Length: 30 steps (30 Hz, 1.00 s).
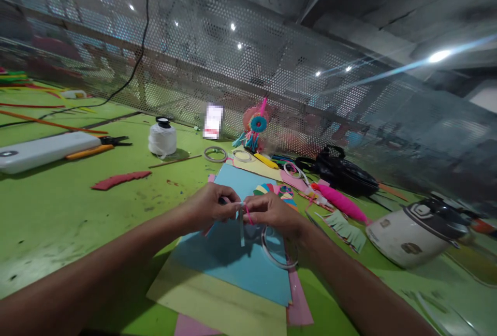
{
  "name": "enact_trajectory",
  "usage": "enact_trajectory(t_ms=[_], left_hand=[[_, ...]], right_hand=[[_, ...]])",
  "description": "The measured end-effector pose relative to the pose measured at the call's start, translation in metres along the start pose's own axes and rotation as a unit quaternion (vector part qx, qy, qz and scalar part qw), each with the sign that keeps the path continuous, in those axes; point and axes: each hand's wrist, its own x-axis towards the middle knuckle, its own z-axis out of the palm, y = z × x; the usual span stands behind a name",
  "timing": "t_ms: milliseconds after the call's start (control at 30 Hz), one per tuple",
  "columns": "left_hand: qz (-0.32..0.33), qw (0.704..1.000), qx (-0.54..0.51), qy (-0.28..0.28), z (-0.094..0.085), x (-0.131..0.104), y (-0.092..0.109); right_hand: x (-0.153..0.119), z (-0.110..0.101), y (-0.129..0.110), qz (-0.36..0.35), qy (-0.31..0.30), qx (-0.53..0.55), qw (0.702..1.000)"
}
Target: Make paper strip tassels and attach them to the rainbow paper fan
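Both hands meet above a blue paper sheet [217, 258] that lies on yellow [233, 300] and pink paper. My left hand [219, 202] is closed, its thumb and fingers pinching a narrow pale strip [243, 230] that hangs down. Right beside it, my right hand [274, 213] is closed too, with a thin pink strip [247, 214] at its fingertips. A ring-shaped roll [264, 256] sits under the right wrist, partly covered. Multicoloured cut paper pieces [264, 189] lie just behind the hands.
On the green table [116, 222] stand a white string spool [162, 140], a white kettle-like container [411, 232] and a black bag [345, 173]. Black-tipped pliers [112, 142] lie left, near a red paper piece [121, 179]. A perforated panel [233, 67] rises behind.
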Motion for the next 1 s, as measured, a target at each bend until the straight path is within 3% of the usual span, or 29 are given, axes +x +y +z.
enact_trajectory(t_ms=[67,167,233,333,567,667,833,1000], left_hand=[[-0.009,1.0,-0.029,0.001,-0.001,0.001,-0.002],[-0.036,0.997,-0.075,-0.005,-0.001,0.002,-0.003],[-0.059,0.992,-0.109,-0.012,-0.001,0.002,-0.003],[-0.07,0.983,-0.169,-0.023,-0.001,0.001,-0.002],[-0.073,0.969,-0.228,-0.058,0.001,-0.002,0.002],[-0.052,0.97,-0.226,-0.077,0.001,-0.003,0.002],[-0.065,0.972,-0.212,-0.083,-0.002,-0.004,0.0],[-0.092,0.966,-0.221,-0.098,-0.004,-0.006,0.005]], right_hand=[[-0.004,-0.005,-0.012,-0.03,0.05,-0.118,0.991],[-0.013,-0.003,-0.032,-0.127,0.176,-0.265,0.939],[-0.019,0.007,-0.04,-0.193,0.168,-0.338,0.906],[-0.024,0.024,-0.037,-0.228,0.113,-0.446,0.858],[-0.021,0.033,-0.011,-0.328,0.185,-0.514,0.771],[-0.02,0.031,-0.015,-0.344,0.174,-0.51,0.769],[-0.017,0.031,-0.018,-0.34,0.146,-0.466,0.803],[-0.018,0.032,-0.011,-0.347,0.181,-0.472,0.79]])
